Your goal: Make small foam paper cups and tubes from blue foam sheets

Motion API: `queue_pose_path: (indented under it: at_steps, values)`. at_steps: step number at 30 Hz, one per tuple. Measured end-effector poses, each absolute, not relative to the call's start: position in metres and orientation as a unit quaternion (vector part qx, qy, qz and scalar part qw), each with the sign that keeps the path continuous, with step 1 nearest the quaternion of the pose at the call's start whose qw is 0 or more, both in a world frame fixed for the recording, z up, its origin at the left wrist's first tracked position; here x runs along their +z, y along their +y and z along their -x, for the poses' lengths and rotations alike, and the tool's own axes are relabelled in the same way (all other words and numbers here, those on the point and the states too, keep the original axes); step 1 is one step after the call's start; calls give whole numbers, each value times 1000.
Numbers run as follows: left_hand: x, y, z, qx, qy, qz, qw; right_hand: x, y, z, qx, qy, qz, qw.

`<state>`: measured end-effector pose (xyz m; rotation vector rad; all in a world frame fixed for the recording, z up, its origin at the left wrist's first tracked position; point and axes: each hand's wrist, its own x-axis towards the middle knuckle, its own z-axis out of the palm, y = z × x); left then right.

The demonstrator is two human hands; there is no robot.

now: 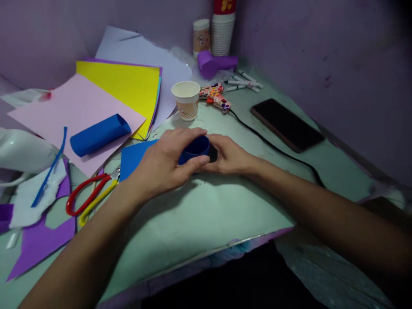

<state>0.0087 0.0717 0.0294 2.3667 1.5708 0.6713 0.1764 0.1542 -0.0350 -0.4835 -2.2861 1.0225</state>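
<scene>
Forearms (93, 236) nearest, angled in over table (206, 223). Left hand (169, 159), half-curled, has hold of rolled blue piece (197, 147), near side of paper cup (188, 107). Right hand (230, 155) curves alongside; can't tell its grip. Light, even pressure should keep roll round.
</scene>
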Motion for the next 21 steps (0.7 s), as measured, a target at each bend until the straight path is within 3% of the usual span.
queue_pose_path:
  at_steps: [21]
  values:
    - [31,72,-5,176,539,-816,113,-33,153,-176,386,-858,194,278]
